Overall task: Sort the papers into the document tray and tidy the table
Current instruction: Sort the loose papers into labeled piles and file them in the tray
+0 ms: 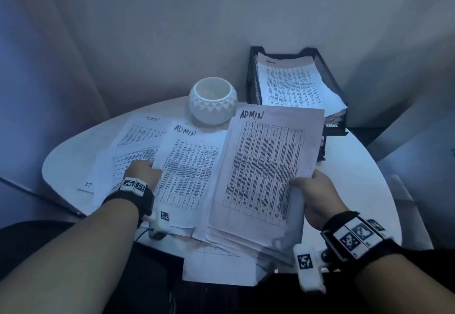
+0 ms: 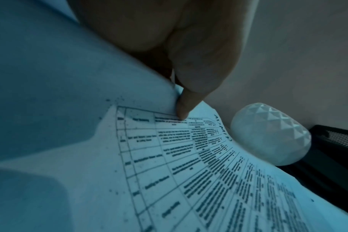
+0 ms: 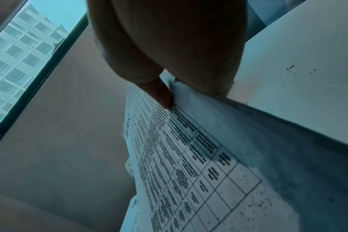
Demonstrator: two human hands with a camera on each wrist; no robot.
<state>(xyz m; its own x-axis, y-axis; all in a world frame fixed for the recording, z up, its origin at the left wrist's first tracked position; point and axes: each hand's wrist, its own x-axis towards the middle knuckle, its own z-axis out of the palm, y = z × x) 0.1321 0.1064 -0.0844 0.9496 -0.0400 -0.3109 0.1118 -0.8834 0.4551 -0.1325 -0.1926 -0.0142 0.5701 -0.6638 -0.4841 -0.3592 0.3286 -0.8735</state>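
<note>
Printed table sheets headed ADMIN lie spread over a round white table (image 1: 354,166). My right hand (image 1: 312,190) grips the right edge of a thick stack of papers (image 1: 266,166), thumb on top, lifted above the table; the right wrist view shows the thumb (image 3: 161,97) pressed on this stack (image 3: 189,157). My left hand (image 1: 142,173) pinches the left edge of another ADMIN sheet (image 1: 189,166); in the left wrist view its thumb (image 2: 185,108) presses on that sheet (image 2: 189,164). A black mesh document tray (image 1: 253,85) at the back right holds papers (image 1: 290,85).
A white faceted round pot (image 1: 213,101) stands at the back between the papers and the tray, also in the left wrist view as the pot (image 2: 268,135). More sheets (image 1: 138,131) lie at the left, and one sheet (image 1: 216,269) overhangs the near edge. Walls close in behind.
</note>
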